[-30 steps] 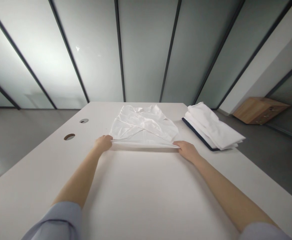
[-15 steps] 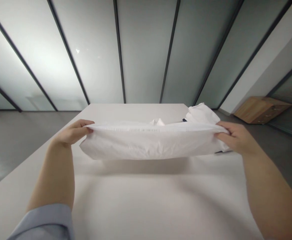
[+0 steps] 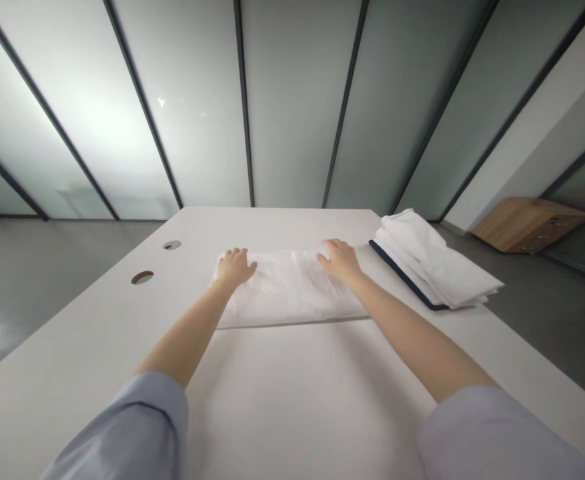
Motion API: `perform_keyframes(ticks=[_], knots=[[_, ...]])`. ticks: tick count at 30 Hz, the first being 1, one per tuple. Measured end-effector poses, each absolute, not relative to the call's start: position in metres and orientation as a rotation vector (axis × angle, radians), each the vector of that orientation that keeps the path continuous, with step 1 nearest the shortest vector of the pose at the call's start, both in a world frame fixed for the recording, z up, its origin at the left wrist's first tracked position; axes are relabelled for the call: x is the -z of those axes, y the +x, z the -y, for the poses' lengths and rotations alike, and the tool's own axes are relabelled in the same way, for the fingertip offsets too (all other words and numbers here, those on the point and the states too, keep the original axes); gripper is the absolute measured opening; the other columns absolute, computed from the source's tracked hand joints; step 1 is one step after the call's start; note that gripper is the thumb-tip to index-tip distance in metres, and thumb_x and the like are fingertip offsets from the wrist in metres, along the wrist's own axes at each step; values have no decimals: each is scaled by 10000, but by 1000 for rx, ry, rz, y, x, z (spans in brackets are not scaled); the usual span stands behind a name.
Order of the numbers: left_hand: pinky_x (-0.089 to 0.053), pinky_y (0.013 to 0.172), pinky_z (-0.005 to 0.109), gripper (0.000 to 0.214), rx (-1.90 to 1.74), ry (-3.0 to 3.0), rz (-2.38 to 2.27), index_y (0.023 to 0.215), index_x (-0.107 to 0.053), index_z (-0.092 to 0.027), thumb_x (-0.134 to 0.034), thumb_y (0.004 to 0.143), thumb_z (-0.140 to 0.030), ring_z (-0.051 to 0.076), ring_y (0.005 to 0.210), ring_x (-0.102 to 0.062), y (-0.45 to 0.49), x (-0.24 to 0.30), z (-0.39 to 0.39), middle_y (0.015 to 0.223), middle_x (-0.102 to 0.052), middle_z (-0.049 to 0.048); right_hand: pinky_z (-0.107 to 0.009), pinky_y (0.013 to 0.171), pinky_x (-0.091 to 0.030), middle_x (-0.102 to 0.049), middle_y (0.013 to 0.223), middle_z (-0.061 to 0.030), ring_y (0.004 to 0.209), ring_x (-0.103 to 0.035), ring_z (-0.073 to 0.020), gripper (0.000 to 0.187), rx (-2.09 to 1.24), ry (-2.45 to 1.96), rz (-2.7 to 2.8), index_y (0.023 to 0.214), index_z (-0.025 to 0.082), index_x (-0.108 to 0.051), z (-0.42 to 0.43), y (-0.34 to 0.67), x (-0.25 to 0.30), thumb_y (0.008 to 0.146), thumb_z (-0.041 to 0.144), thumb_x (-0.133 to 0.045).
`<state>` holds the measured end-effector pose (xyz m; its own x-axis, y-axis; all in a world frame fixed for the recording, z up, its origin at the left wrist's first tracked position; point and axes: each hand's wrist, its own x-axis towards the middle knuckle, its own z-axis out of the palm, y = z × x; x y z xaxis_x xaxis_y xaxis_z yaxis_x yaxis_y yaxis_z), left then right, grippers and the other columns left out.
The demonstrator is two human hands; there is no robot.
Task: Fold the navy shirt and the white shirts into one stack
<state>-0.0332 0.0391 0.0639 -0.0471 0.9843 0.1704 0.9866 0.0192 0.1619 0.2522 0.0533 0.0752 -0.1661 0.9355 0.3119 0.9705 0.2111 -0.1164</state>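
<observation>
Your left hand (image 3: 235, 268) and right hand (image 3: 339, 260) lie open, fingers spread, pressing on top of a folded white garment (image 3: 289, 291), gripping nothing. The garment sits on the white counter (image 3: 292, 400), a stack of folded white cloth (image 3: 435, 263) with navy edging just to its right.

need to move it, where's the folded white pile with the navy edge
In the head view, the folded white pile lies near the right edge of the table, just right of the right hand and the folded white cloth.
</observation>
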Motion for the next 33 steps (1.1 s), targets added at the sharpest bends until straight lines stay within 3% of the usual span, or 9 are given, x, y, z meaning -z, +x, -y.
perform_keyframes(ticks=[3, 6, 9, 15, 19, 22, 27, 30, 33], knots=[[-323, 1039, 598, 604, 134, -2286, 2298, 1345, -494, -173, -391, 897, -564, 378, 1346, -358, -18, -29, -26, 1442, -435, 188, -478, 1058, -302, -537, 1344, -130, 1256, -450, -305, 447, -29, -1797, 2409, 1272, 210, -580, -29, 237, -42, 956, 467, -395], [-183, 1074, 677, 671, 124, -2262, 2313, 1447, -385, -167, -312, 919, -574, 396, 1424, -208, -16, -8, -21, 1552, -263, 191, -595, 1089, -201, -361, 1510, -113, 1382, -294, -359, 569, -177, -1914, 2457, 1411, 260, -463, -17, 238, -16, 954, 569, -324], [-154, 1089, 672, 705, 156, -2250, 2297, 1477, -344, -149, -320, 917, -576, 403, 1437, -174, -20, -1, -19, 1564, -227, 199, -577, 1127, -143, -215, 1582, -84, 1436, -185, -343, 621, -217, -1911, 2440, 1492, 270, -341, -17, 248, 0, 955, 579, -305], [-151, 1155, 531, 511, 136, -2692, 1715, 1452, -401, -265, -308, 962, -376, 280, 1450, -214, -15, -7, -10, 1567, -281, 83, -489, 1154, -174, -304, 1549, -80, 1432, -234, -294, 611, -174, -1715, 2470, 1441, 257, -433, -36, 269, 8, 923, 581, -404], [-247, 1100, 560, 657, -96, -2822, 1750, 1460, -394, -268, -424, 888, -589, 356, 1409, -287, -4, -24, -2, 1563, -275, 125, -463, 1140, -211, -364, 1511, -123, 1411, -274, -315, 656, -51, -1796, 2426, 1400, 221, -479, -57, 275, 0, 861, 593, -526], [-206, 1102, 595, 816, -139, -2897, 1708, 1448, -411, -314, -548, 751, -714, 395, 1382, -310, -2, -29, 3, 1552, -305, 115, -497, 1124, -205, -360, 1501, -163, 1403, -258, -359, 670, 147, -1969, 2270, 1410, 175, -451, -67, 271, -9, 840, 497, -597], [-90, 1095, 667, 868, -12, -2765, 1862, 1492, -314, -336, -389, 770, -812, 415, 1441, -125, 6, -15, 12, 1588, -216, 98, -493, 1123, -177, -426, 1449, -151, 1372, -296, -334, 537, 317, -1858, 2164, 1388, 172, -462, -56, 257, -16, 875, 319, -523], [-152, 1052, 700, 896, -13, -2503, 2110, 1504, -299, -289, -335, 781, -817, 485, 1415, -123, 23, -11, 14, 1590, -185, 134, -462, 1110, -213, -469, 1407, -154, 1332, -348, -308, 483, 299, -1782, 2173, 1342, 166, -497, -42, 252, -15, 881, 312, -494], [-314, 981, 658, 876, -87, -2324, 2263, 1490, -333, -202, -335, 819, -765, 507, 1343, -284, 43, -19, 15, 1534, -277, 217, -414, 1051, -305, -512, 1354, -161, 1260, -436, -287, 431, 171, -1862, 2161, 1283, 152, -537, -33, 251, -14, 902, 342, -469]])
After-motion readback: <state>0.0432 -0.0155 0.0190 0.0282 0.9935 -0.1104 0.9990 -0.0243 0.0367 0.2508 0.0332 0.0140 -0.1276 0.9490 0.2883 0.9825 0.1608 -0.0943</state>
